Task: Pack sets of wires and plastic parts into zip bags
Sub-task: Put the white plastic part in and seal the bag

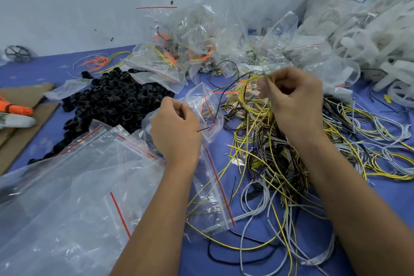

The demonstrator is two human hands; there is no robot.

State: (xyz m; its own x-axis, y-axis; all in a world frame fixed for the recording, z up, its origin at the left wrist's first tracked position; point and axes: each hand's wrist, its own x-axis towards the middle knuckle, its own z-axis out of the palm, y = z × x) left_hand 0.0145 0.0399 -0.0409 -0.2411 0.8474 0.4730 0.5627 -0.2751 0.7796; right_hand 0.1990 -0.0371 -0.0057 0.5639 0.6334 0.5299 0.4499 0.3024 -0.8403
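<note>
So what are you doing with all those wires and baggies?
A person is packing wire sets. The left hand holds a small clear zip bag open, with a black wire trailing into it. The right hand pinches yellow wires lifted from the wire pile. Black plastic rings wait alongside.

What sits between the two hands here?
In the head view, the open zip bag gripped by the left hand, with a black wire running toward the right hand.

Empty zip bags (74, 177) lie at my left, plastic rings (116, 101) behind them, loose wires (280, 163) at my right, filled bags (192, 51) behind.
</note>
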